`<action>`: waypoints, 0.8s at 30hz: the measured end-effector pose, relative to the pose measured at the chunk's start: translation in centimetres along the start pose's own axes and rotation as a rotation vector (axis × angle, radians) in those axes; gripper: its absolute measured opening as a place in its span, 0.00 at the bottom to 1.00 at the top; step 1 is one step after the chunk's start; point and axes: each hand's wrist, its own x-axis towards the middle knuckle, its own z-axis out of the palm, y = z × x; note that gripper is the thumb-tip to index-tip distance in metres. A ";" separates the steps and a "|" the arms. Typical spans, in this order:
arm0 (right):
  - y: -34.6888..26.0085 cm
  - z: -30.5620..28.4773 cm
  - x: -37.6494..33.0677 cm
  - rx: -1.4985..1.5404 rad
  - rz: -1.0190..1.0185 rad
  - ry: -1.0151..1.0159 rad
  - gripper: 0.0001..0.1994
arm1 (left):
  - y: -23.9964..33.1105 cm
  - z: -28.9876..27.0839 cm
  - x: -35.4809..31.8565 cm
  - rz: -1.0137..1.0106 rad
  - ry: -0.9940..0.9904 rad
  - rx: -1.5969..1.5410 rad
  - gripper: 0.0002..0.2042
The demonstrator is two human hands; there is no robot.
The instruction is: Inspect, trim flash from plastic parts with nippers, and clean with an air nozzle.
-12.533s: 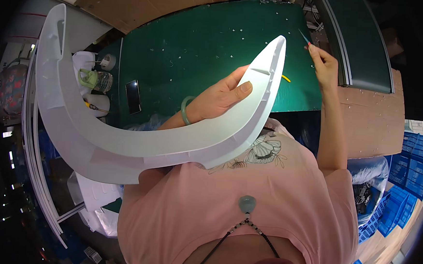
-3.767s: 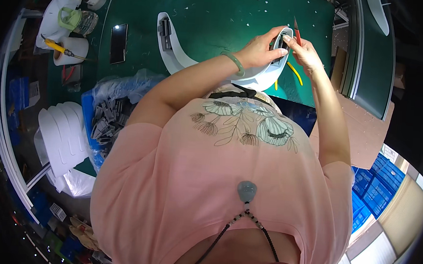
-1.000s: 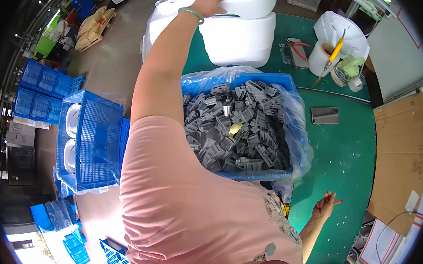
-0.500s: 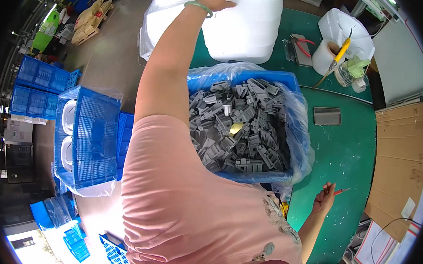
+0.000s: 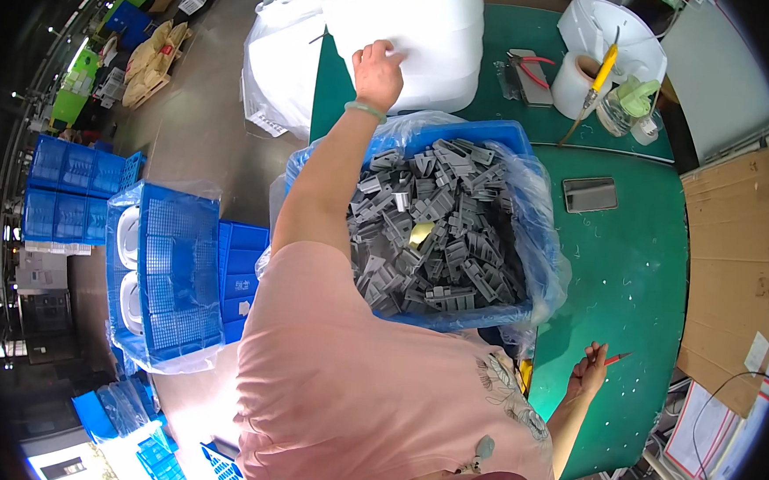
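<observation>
My left hand, a pale green bangle at its wrist, is in front of the near side of a tall white plastic container. Its fingers are curled in; whatever they may hold is hidden. Under that arm stands a blue crate lined with clear film, full of grey plastic parts. A small yellow piece lies among the parts. Low on the right, my right hand is closed round a slim red-handled tool with a thin pointed tip, held above the green table.
The green table carries a dark flat rectangular tray or device, red-handled pliers, a white roll, a yellow-handled tool and a green-topped bottle. Left stands a film-lined blue basket; cardboard leans right.
My left hand has come back from the top of the white container toward the blue crate, its fingers now curled. My right hand keeps the red-handled tool in nearly the same place. The view has shifted slightly.
</observation>
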 end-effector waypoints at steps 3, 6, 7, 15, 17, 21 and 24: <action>-0.1 -0.1 -2.0 0.008 -0.036 0.128 0.15 | 3.3 0.2 0.0 -0.007 0.133 -0.353 0.06; 0.9 -1.4 -3.3 -0.026 -0.040 0.182 0.15 | 6.8 2.8 0.3 0.204 0.085 -0.692 0.08; 1.4 -2.4 -3.7 -0.059 -0.015 0.295 0.17 | 11.7 1.1 1.2 0.344 0.112 -0.748 0.13; -0.8 -15.6 -10.4 0.051 -0.251 0.432 0.15 | 36.6 -8.8 -7.0 0.449 -0.667 -1.272 0.07; -0.5 -23.1 -12.3 0.054 -0.416 0.564 0.15 | 42.5 -12.2 -10.8 0.502 -0.805 -1.447 0.06; -4.7 -39.1 -16.2 0.030 -0.538 0.885 0.12 | 49.3 -18.9 -17.7 0.422 -1.279 -1.591 0.14; -6.7 -54.7 -15.0 -0.368 -0.508 1.318 0.14 | 52.7 -21.6 -20.7 0.349 -1.412 -1.447 0.15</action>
